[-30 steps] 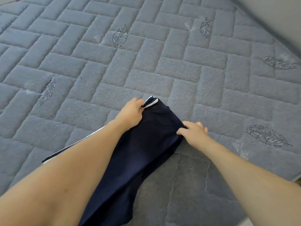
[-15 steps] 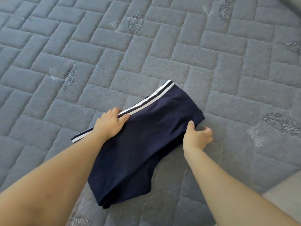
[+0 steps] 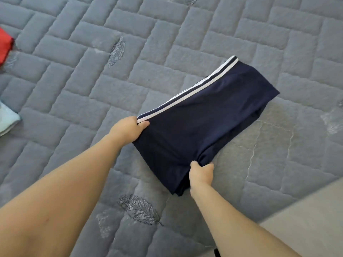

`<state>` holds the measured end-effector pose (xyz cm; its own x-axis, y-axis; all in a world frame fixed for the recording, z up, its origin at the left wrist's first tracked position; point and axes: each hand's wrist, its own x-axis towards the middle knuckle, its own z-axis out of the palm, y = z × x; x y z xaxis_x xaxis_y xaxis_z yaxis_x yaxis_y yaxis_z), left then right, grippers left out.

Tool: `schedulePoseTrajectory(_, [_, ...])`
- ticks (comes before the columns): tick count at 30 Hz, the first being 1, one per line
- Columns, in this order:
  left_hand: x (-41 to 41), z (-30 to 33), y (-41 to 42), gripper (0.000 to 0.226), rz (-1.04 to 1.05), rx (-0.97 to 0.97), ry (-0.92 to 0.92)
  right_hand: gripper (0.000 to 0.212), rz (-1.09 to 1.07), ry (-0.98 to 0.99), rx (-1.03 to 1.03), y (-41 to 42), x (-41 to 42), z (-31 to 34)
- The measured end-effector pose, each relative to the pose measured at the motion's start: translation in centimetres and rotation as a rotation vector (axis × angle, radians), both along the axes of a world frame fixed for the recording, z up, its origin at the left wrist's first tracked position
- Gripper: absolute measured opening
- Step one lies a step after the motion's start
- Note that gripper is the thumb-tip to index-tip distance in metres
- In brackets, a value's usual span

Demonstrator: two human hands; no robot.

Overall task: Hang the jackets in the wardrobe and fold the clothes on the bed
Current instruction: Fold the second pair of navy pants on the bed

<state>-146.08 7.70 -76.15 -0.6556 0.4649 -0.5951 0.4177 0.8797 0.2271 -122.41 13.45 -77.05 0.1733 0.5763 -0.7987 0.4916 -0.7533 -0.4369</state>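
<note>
Folded navy-blue fabric garment with white side stripes (image 3: 200,123) lies flat on the grey quilted bedspread with leaf embroidery (image 3: 130,75), right of centre, close to the bed's near-right edge. Shape is a rough rectangle. Long axis runs diagonally, from near-left by the hands up to far-right. Striped edge is the left long side; the far short end sits well away from both hands.

Left hand (image 3: 128,129) grips the near end of the striped edge, thumb on top, fingers curled under the cloth. Right hand (image 3: 201,173) pinches the bunched near-right corner, fingers closed round a small wad of fabric. Both grips sit on the same short end, one per corner, so the whole garment extends away from the person, up and to the right.

My read: next fold or slide goes along that diagonal. Near end would lift and travel toward the far end, or the piece gets dragged as it is. Neither hand is clearly nearer the far end. Right corner is bunched, likely needs smoothing to keep the edges square.

Outward: red cloth (image 3: 5,45) and pale blue cloth (image 3: 7,117) at the left frame edge, well apart from the garment. Plain beige floor strip (image 3: 306,210) runs past the bed's near-right edge.
</note>
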Motion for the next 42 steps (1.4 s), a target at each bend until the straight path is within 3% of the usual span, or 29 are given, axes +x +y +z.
schedulePoseTrajectory(2, [1.2, 0.3, -1.5, 0.038, 0.021, -0.017, -0.011, 0.038, 0.136, -0.129, 0.139, -0.5, 1.1, 0.5])
schedulePoseTrajectory(4, [2.2, 0.8, -3.4, 0.035, -0.094, 0.082, 0.156, 0.059, 0.347, -0.39, 0.347, -2.5, 2.2, 1.3])
schedulePoseTrajectory(6, [2.5, 1.3, -5.4, 0.044, -0.484, 0.252, 0.446, 0.06, 0.587, -0.456, 0.634, -5.0, 2.8, 2.3])
schedulePoseTrajectory(8, [2.2, 1.7, -6.9, 0.058, -0.866, 0.357, 0.518, 0.05, 0.926, -0.368, 0.812, -7.5, 2.8, 2.7])
schedulePoseTrajectory(10, [2.1, 1.5, -8.0, 0.068, -1.083, 0.156, 0.423, 0.053, 1.1, -0.306, 0.636, -8.9, 2.5, 2.4])
schedulePoseTrajectory(12, [2.2, 0.4, -8.6, 0.08, -1.115, -0.094, 0.368, 0.057, 0.838, -0.278, 0.305, -9.8, 2.0, 1.5])
schedulePoseTrajectory(14, [2.6, -0.5, -8.6, 0.082, -1.07, -0.151, 0.374, 0.054, 0.508, -0.226, 0.154, -10.5, 1.4, 1.2])
schedulePoseTrajectory(20, [3.5, -1.9, -7.4, 0.07, -0.922, -0.078, 0.331, 0.039, 0.351, -0.131, 0.632, -12.7, 2.0, 1.5])
schedulePoseTrajectory(23, [3.2, -1.6, -6.8, 0.069, -0.898, -0.087, 0.256, 0.017, 0.352, 0.052, 0.391, -11.7, 2.1, 1.5])
schedulePoseTrajectory(25, [3.4, -1.0, -6.4, 0.07, -0.858, -0.097, 0.199, 0.026, 0.245, 0.067, 0.167, -10.6, 1.4, 1.3])
schedulePoseTrajectory(27, [3.6, -0.8, -6.1, 0.071, -0.823, -0.1, 0.167, 0.04, 0.06, 0.072, 0.076, -9.6, 0.6, 1.2])
schedulePoseTrajectory(29, [3.7, -0.6, -5.8, 0.072, -0.809, -0.113, 0.151, 0.038, 0.087, 0.062, 0.076, -8.9, -0.1, 1.0])
schedulePoseTrajectory(33, [4.0, -0.7, -5.5, 0.077, -0.81, -0.149, 0.141, 0.008, 0.273, 0.219, 0.091, -7.5, -0.5, 1.1])
schedulePoseTrajectory(38, [4.3, -0.4, -5.4, 0.077, -0.765, -0.148, 0.122, 0.022, 0.393, 0.283, -0.076, -7.1, 1.3, 0.7])
schedulePoseTrajectory(42, [4.4, 0.0, -5.3, 0.076, -0.746, -0.17, 0.118, 0.014, 0.344, 0.313, -0.087, -7.1, 2.7, 0.8])
